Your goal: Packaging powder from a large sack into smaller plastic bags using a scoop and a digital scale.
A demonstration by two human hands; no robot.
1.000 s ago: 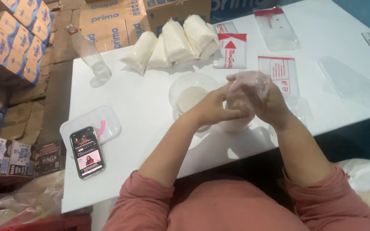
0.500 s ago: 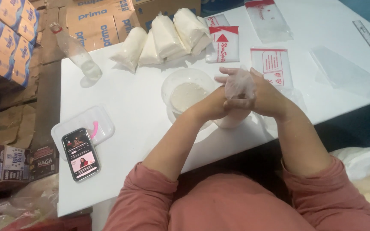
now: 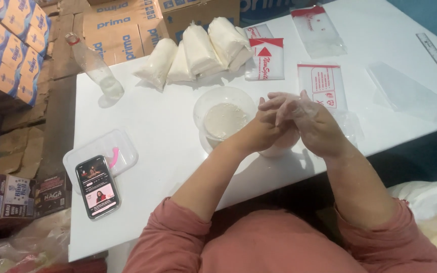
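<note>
- Sleeves of a pink top fill the bottom of the frame; both forearms reach up toward the centre.
- Phone (image 3: 97, 186) lies at lower left on the white table (image 3: 158, 126), partly on a clear lid (image 3: 120, 151).
- Left hand (image 3: 264, 129) and right hand (image 3: 312, 124) meet at centre, fingers curled shut around a small clear bag of white powder (image 3: 279, 146) that rests on the table; its neck is hidden.
- Judging by the grip, the bag is being closed; tying it would call for a firm twist without spilling.
- Clear bowl (image 3: 223, 119) of white powder stands just left of the hands.
- Filled white bags (image 3: 198, 50) lie at upper centre, empty red-printed bags (image 3: 322, 83) to their right, a plastic bottle (image 3: 97, 65) at upper left.
</note>
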